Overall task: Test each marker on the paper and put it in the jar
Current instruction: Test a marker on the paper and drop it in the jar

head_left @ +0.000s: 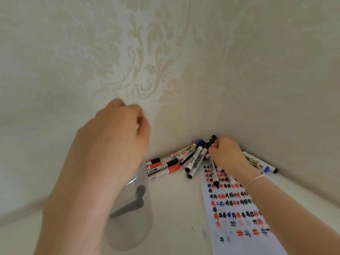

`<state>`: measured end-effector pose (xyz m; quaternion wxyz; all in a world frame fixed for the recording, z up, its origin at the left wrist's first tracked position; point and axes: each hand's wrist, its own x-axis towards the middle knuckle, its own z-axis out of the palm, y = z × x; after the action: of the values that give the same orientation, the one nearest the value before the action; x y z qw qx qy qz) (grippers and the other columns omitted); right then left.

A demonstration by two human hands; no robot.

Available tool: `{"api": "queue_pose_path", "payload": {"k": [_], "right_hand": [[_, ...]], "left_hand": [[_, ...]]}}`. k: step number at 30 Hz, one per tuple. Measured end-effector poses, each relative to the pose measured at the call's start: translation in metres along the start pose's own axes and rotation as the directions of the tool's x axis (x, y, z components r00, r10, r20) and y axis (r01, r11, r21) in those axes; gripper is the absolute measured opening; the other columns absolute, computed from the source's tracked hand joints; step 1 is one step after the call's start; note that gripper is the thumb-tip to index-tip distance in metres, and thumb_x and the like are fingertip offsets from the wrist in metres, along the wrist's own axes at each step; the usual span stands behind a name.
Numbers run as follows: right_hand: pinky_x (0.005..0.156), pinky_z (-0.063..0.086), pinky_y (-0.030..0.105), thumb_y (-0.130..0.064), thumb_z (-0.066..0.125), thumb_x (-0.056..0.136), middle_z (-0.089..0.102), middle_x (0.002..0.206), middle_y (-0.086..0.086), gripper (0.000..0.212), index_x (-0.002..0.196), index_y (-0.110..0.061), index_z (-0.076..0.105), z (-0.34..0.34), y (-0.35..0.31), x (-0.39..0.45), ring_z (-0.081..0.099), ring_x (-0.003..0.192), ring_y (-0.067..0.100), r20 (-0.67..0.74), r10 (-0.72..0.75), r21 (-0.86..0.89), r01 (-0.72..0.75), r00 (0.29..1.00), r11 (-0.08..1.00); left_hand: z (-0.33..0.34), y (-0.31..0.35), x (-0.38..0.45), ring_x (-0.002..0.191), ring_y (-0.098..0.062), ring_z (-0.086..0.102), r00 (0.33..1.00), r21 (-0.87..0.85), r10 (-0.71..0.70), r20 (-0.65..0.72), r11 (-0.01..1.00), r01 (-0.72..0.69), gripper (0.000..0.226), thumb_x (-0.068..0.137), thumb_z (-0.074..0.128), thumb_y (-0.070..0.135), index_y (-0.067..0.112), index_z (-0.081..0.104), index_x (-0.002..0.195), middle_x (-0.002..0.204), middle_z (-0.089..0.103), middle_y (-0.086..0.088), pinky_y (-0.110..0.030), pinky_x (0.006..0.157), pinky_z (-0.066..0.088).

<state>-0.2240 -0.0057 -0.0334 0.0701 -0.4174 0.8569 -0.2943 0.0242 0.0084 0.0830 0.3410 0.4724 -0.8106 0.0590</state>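
White tabletop (pixel 174 208) carries a clear jar (pixel 136 214), marked paper (pixel 237 214), scattered markers (pixel 184 161)

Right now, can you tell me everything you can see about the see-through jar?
The jar is clear, glass or plastic by its look, and stands upright on the white table, left of the paper and in front of the marker pile. Its open mouth faces up, partly hidden by the left hand and wrist above it. Inside, one dark marker leans at a slant. The picture is blurry here, so whether the hand touches the rim cannot be told.
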Motion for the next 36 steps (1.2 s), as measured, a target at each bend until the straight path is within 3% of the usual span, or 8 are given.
{"api": "queue_pose_path", "payload": {"k": [5, 10, 13, 17, 19, 24, 30, 36], "right_hand": [[0.053, 0.037, 0.007, -0.012, 0.061, 0.085, 0.052, 0.095, 0.004, 0.005, 0.088, -0.011, 0.064, -0.035, -0.022, -0.022, 0.046, 0.067, 0.005, -0.298, -0.140, 0.266, 0.223, 0.944, 0.938], [0.057, 0.053, 0.029, -0.011, 0.060, 0.084, 0.063, 0.056, 0.001, 0.005, 0.083, -0.013, 0.064, -0.047, -0.031, -0.047, 0.060, 0.049, 0.011, -0.220, 0.010, 0.720, 0.156, 0.975, 0.676], [0.053, 0.050, 0.030, -0.008, 0.058, 0.087, 0.057, 0.049, 0.003, 0.003, 0.087, -0.007, 0.061, -0.045, -0.023, -0.052, 0.053, 0.044, 0.015, -0.169, 0.070, 0.827, 0.103, 0.983, 0.552], [0.058, 0.050, 0.032, -0.013, 0.066, 0.087, 0.058, 0.055, 0.003, 0.012, 0.092, -0.007, 0.056, -0.039, -0.014, -0.051, 0.054, 0.049, 0.017, -0.096, 0.096, 0.923, 0.053, 0.991, 0.381], [0.059, 0.052, 0.027, -0.019, 0.069, 0.086, 0.064, 0.068, 0.005, 0.019, 0.097, -0.008, 0.059, -0.033, -0.012, -0.050, 0.059, 0.057, 0.016, -0.064, 0.056, 0.886, 0.031, 0.996, 0.462], [0.066, 0.054, 0.039, -0.020, 0.066, 0.088, 0.068, 0.085, 0.017, 0.018, 0.091, -0.002, 0.062, -0.016, -0.009, -0.053, 0.062, 0.073, 0.032, 0.167, 0.056, 0.812, -0.169, 0.984, 0.559], [0.062, 0.056, 0.036, -0.015, 0.072, 0.082, 0.067, 0.078, 0.011, 0.017, 0.082, -0.006, 0.057, -0.004, -0.007, -0.058, 0.065, 0.069, 0.024, 0.185, 0.097, 0.722, -0.202, 0.978, 0.662], [0.046, 0.041, 0.021, -0.003, 0.054, 0.090, 0.048, 0.067, 0.003, 0.015, 0.077, -0.009, 0.050, -0.039, 0.014, -0.029, 0.042, 0.050, 0.011, 0.059, 0.403, 0.854, -0.255, 0.913, 0.454]], "left_hand": [[0.035, 0.045, -0.007, 0.084, -0.009, 0.062, 0.969, -0.436, 0.246, 0.018, 0.874, -0.214, 0.021, 0.094, 0.048, 0.024, 0.020, 0.061, 0.110, 0.109, 0.053, 0.007, -0.032, 0.077, 0.054], [0.099, 0.059, -0.015, 0.091, 0.000, 0.049, 0.971, -0.507, 0.121, 0.204, 0.862, -0.001, 0.042, 0.099, 0.045, 0.027, 0.018, 0.037, 0.139, 0.137, 0.035, 0.004, -0.003, 0.069, 0.042], [0.126, 0.047, -0.018, 0.127, -0.009, 0.040, 0.975, -0.471, 0.127, 0.180, 0.882, -0.028, 0.053, 0.095, 0.053, 0.028, 0.025, 0.032, 0.145, 0.149, 0.026, 0.005, -0.017, 0.100, 0.039], [0.140, 0.035, -0.021, 0.084, -0.006, 0.062, 0.950, -0.557, 0.174, 0.260, 0.830, 0.000, 0.029, 0.095, 0.053, 0.032, 0.030, 0.060, 0.123, 0.099, 0.067, 0.010, -0.024, 0.073, 0.050], [0.144, 0.034, -0.025, 0.062, -0.007, 0.061, 0.934, -0.624, 0.194, 0.301, 0.780, 0.039, 0.021, 0.094, 0.056, 0.032, 0.031, 0.064, 0.114, 0.076, 0.067, 0.009, -0.026, 0.059, 0.048], [0.147, 0.039, -0.035, 0.049, -0.001, 0.057, 0.890, -0.761, 0.216, 0.402, 0.619, 0.194, 0.009, 0.092, 0.059, 0.031, 0.027, 0.067, 0.088, 0.067, 0.064, 0.006, -0.016, 0.051, 0.045], [0.146, 0.049, -0.056, 0.048, -0.012, 0.048, 0.819, -0.638, 0.234, 0.524, 0.745, 0.196, 0.037, 0.098, 0.042, 0.047, 0.026, 0.048, 0.068, 0.051, 0.047, 0.006, -0.035, 0.055, 0.041], [0.129, 0.037, -0.085, 0.038, -0.005, 0.043, 0.683, -0.633, 0.289, 0.671, 0.703, 0.324, 0.049, 0.094, 0.037, 0.057, 0.020, 0.041, 0.063, 0.043, 0.045, 0.005, -0.026, 0.062, 0.045]]}}
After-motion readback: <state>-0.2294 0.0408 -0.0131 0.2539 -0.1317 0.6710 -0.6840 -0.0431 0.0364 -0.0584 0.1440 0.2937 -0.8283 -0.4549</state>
